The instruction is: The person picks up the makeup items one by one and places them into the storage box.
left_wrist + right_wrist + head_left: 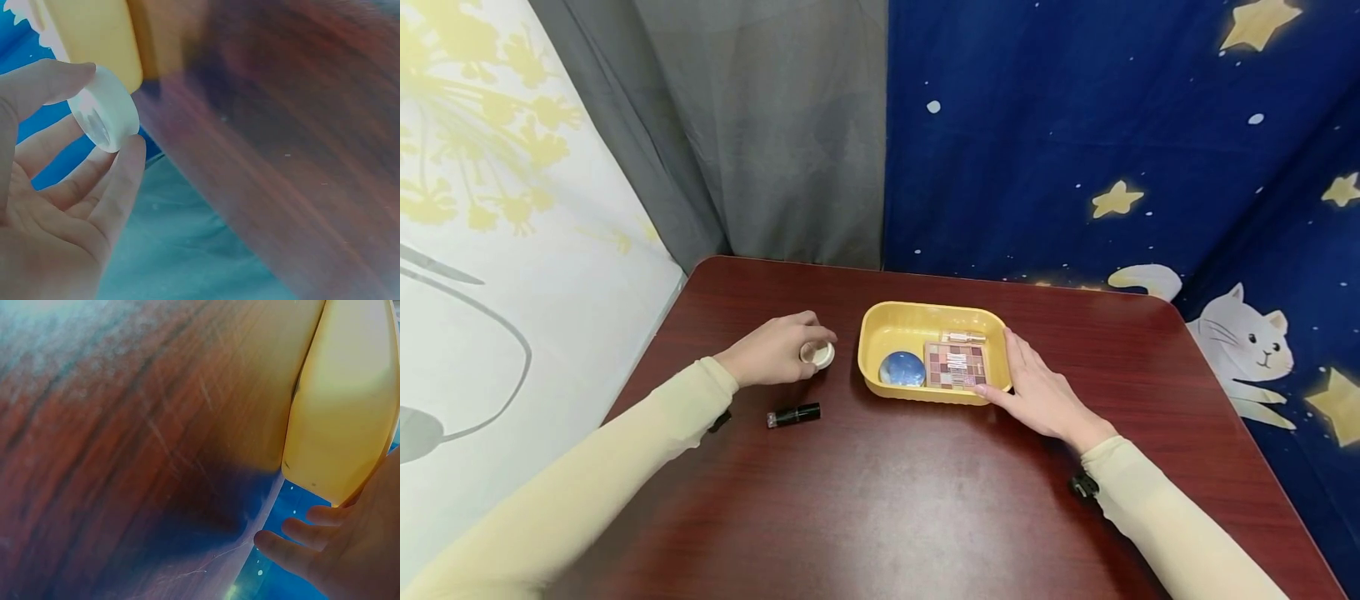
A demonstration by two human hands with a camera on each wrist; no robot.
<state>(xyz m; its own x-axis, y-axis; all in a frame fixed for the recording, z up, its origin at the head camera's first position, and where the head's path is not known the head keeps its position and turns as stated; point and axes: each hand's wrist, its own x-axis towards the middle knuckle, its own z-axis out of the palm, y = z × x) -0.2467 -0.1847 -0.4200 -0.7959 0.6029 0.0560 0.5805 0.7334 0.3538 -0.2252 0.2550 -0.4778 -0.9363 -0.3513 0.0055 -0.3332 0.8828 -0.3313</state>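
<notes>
My left hand (771,352) pinches a small round white jar (823,357) between thumb and fingers, left of a yellow plastic basket (891,313). In the left wrist view, the white jar (120,112) is tilted with its rim between thumb and fingertip. My right hand (1047,398) rests against the basket's right side, its fingers extended along the wall and its thumb at the front rim. Inside the basket are a round blue case (902,368), an eyeshadow palette (955,365) and a slim tube (964,337) behind it.
A black lipstick tube (793,415) lies on the dark red-brown table (880,500), just in front of my left hand. Behind the table hang a grey curtain (790,125) and a blue star-patterned one (1000,167).
</notes>
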